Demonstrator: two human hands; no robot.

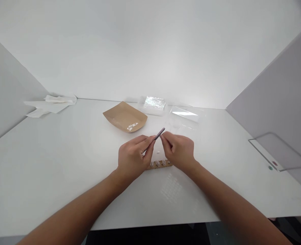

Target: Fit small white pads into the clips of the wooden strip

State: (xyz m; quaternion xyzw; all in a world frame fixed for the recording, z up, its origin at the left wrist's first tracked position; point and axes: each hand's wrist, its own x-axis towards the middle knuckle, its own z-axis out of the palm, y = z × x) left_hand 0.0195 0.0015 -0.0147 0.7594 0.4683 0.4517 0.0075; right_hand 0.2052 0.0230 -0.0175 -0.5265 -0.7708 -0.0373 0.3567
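Note:
My left hand [134, 156] pinches a thin metal tool like tweezers [159, 133], whose tip points up and to the right. My right hand [179, 149] is closed, its fingertips pressed together right at that tip; whether anything is between them I cannot make out. Just below both hands lies a brown strip [161, 164] carrying a row of several small clear pieces. A tiny white piece [158, 152] lies on the table between the hands.
A brown paper tray [122, 117] with several small white pieces stands behind the hands. Clear plastic packaging [154, 103] and a clear sheet [186, 115] lie further back. Crumpled tissue [51, 103] is at the far left, a transparent stand [280, 151] at the right, and a clear gridded sheet [171, 189] near the front.

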